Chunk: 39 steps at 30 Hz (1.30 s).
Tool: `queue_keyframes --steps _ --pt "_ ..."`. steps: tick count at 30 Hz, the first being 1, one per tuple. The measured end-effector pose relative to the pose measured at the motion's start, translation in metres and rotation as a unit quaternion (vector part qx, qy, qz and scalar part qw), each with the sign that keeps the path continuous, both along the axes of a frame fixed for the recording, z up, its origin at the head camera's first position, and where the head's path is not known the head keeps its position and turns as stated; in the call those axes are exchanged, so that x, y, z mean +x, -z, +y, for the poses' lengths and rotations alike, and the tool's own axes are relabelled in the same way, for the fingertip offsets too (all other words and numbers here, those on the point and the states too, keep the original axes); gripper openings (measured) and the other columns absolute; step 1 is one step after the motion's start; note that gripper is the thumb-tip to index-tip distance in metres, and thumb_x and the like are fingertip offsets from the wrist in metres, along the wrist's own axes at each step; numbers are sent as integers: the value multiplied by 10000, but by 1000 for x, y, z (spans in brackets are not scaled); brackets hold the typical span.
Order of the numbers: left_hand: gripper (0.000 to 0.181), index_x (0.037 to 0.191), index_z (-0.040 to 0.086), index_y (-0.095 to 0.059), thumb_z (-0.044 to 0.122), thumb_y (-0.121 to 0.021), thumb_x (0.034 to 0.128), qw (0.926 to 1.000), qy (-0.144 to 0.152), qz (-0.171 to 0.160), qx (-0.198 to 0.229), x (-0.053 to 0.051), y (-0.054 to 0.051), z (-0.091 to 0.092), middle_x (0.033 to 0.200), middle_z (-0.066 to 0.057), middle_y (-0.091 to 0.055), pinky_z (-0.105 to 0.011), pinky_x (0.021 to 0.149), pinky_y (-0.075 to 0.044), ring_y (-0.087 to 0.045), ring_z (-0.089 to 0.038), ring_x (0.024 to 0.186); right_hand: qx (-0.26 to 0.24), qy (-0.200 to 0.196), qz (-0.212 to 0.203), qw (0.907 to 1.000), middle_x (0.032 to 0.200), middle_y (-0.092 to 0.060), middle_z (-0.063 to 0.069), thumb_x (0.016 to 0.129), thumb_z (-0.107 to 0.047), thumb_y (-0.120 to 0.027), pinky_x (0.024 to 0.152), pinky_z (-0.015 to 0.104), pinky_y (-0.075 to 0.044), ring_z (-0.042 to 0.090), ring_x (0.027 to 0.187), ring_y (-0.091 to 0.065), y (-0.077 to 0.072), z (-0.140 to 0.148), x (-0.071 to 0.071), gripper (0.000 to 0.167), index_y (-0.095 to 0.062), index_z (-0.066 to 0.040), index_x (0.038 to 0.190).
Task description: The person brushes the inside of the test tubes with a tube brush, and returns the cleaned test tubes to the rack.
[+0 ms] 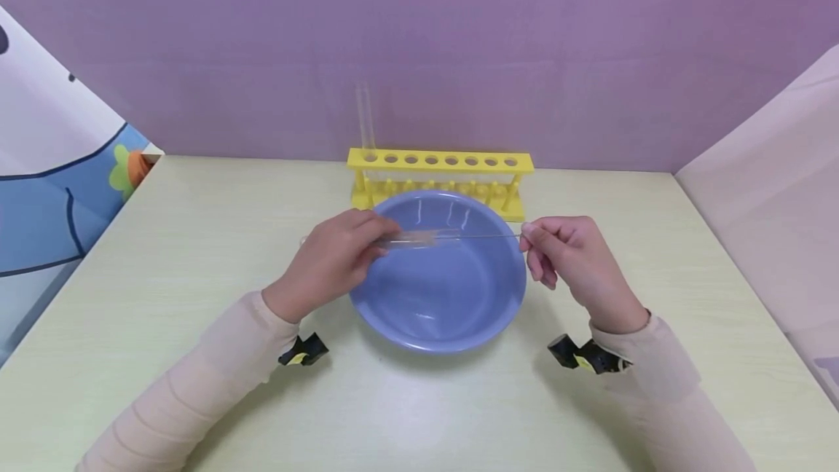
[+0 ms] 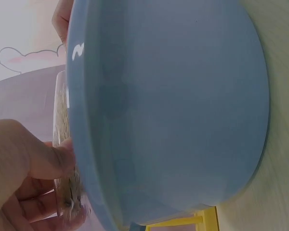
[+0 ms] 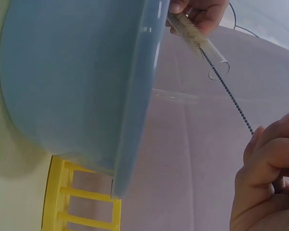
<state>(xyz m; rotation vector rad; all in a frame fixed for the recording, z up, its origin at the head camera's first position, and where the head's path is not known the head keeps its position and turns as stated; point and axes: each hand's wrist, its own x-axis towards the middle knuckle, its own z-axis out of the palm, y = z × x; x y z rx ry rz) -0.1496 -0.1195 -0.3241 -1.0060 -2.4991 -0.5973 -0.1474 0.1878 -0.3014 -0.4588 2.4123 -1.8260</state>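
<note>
Over the blue basin [image 1: 439,312], my left hand [image 1: 337,253] grips a clear glass test tube [image 1: 448,237] lying level, its mouth toward the right. Inside the tube sit the pale bristles of a test tube brush [image 3: 190,32]. The brush's twisted wire [image 3: 226,89] comes out of the mouth, and my right hand [image 1: 564,261] pinches it between thumb and fingers just past the basin's right rim. In the left wrist view the left thumb [image 2: 55,161] presses on the tube, and bristles fill much of its length.
Behind the basin stands a yellow test tube rack [image 1: 440,160], partly hidden by the basin. Another upright glass tube [image 1: 365,119] occupies its leftmost hole. A purple backdrop [image 1: 419,49] rises behind the pale table [image 1: 164,253].
</note>
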Motion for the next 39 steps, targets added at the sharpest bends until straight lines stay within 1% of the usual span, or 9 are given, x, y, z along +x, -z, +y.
queue_keyframes --steps 4,10,17,19,26,34,39 --pt "324 1082 62 -655 -35 -715 778 10000 18 4 29 1 0 1 1007 -51 -665 -355 773 -522 -619 -225 924 1 -16 -54 10000 472 -495 6 968 -53 -478 355 271 -363 145 354 -387 0 -4 0 294 -540 144 758" --pt "318 1075 60 -656 -34 -717 777 10000 12 31 19 2 -1 5 1008 -49 -666 -348 778 -524 -621 -219 932 47 -33 -63 10000 475 -495 8 973 -62 -471 347 279 -364 147 349 -389 2 -7 0 307 -532 162 772" --pt "318 1075 63 -656 -25 -723 778 10000 29 75 35 2 -3 8 1007 -50 -668 -345 788 -523 -619 -217 940 137 -67 -196 9997 483 -498 17 979 -90 -472 352 272 -361 150 359 -396 3 -12 -1 292 -550 60 741" --pt "317 1075 66 -657 -25 -722 778 9999 54 74 46 2 -3 9 1010 -47 -667 -346 796 -522 -618 -216 945 175 -80 -230 9995 485 -498 23 982 -97 -470 354 271 -360 151 363 -398 3 -14 -1 294 -551 50 740" --pt "316 1069 72 -657 -32 -719 777 9999 94 93 23 1 -3 12 1010 -38 -663 -348 809 -522 -617 -215 963 370 -104 -307 9988 494 -502 38 990 -136 -470 365 273 -373 161 370 -405 4 -18 -4 315 -559 39 743" --pt "295 1053 66 -664 -25 -720 778 9997 111 193 36 1 -5 15 1006 -44 -664 -337 805 -523 -614 -212 967 347 -117 -409 9985 491 -497 30 991 -130 -462 366 269 -373 152 377 -401 5 -21 -5 316 -555 38 741" --pt "310 1062 67 -668 -22 -729 771 9997 44 222 -41 1 -7 18 1020 -52 -666 -337 805 -525 -615 -214 973 375 -133 -461 9981 491 -496 37 989 -132 -468 377 283 -384 160 380 -401 5 -24 -6 320 -548 43 733"
